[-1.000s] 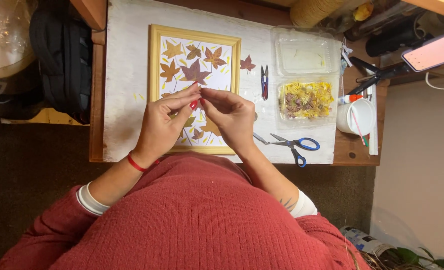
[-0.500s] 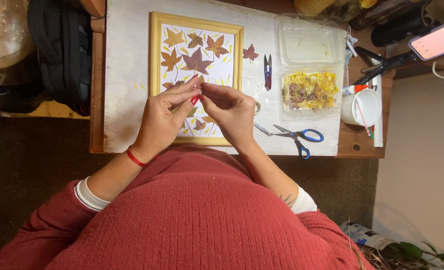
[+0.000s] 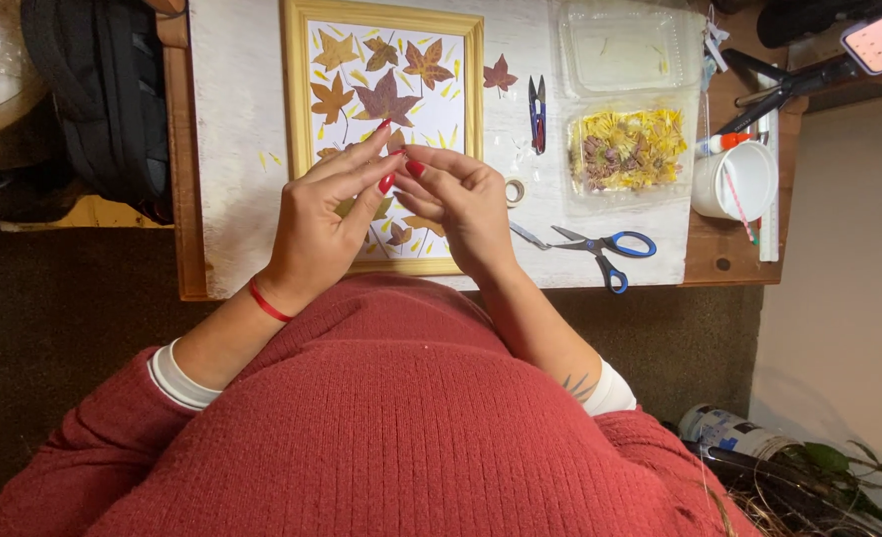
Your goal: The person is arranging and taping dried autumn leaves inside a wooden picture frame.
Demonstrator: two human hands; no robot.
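A wooden picture frame (image 3: 295,119) lies on the white table cover, with red, brown and yellow pressed leaves (image 3: 386,99) laid out on its white backing. Both of my hands hover over the frame's lower half. My left hand (image 3: 327,224) has its fingers stretched toward my right hand (image 3: 461,204), and the fingertips of the two meet in a pinch. Whatever sits between the fingertips is too small to make out. A single red leaf (image 3: 501,75) lies just right of the frame.
Right of the frame lie small snips (image 3: 537,111), a tape roll (image 3: 516,190), blue-handled scissors (image 3: 600,247), a clear tray of dried flowers (image 3: 628,149), an empty clear lid (image 3: 620,45) and a white cup (image 3: 749,179). A black bag (image 3: 103,99) rests off the table's left side.
My hands stay joined over the frame, with the fingers shifting only slightly. The view has drifted, so the table sits a little higher in the picture.
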